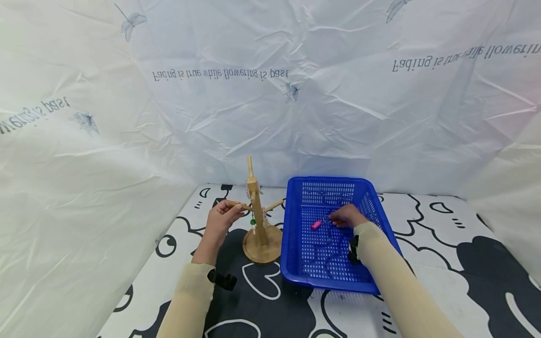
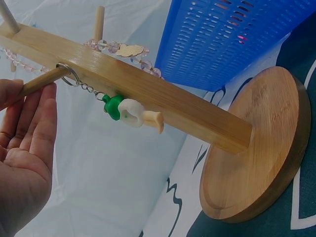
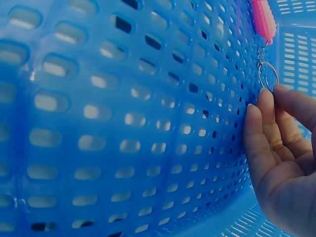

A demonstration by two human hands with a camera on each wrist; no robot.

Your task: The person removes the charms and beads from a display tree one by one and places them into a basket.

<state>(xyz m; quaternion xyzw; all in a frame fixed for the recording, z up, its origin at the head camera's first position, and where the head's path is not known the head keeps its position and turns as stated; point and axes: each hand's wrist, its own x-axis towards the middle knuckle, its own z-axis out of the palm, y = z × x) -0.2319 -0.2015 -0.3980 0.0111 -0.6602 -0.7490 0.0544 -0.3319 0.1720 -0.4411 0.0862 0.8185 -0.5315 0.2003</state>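
Observation:
My left hand [image 1: 224,216] pinches a peg [image 2: 42,81] of the wooden stand [image 1: 259,211]. On that peg, close to the post, hangs a keychain [image 2: 126,109] with a metal ring, a green and white charm and a tan end. Beaded bracelets [image 2: 123,51] hang on other pegs. Inside the blue basket [image 1: 291,277], my right hand [image 1: 348,216] pinches the metal ring [image 3: 268,75] of a pink keychain [image 1: 316,225]. In the right wrist view, thumb and fingertips meet at the ring's edge, with the pink charm [image 3: 264,20] beyond it.
The basket stands right of the stand's round base [image 1: 253,253], close beside it. Both rest on a black and white patterned cloth [image 1: 431,263]. White sheeting [image 1: 236,117] with printed text rises behind and at the sides.

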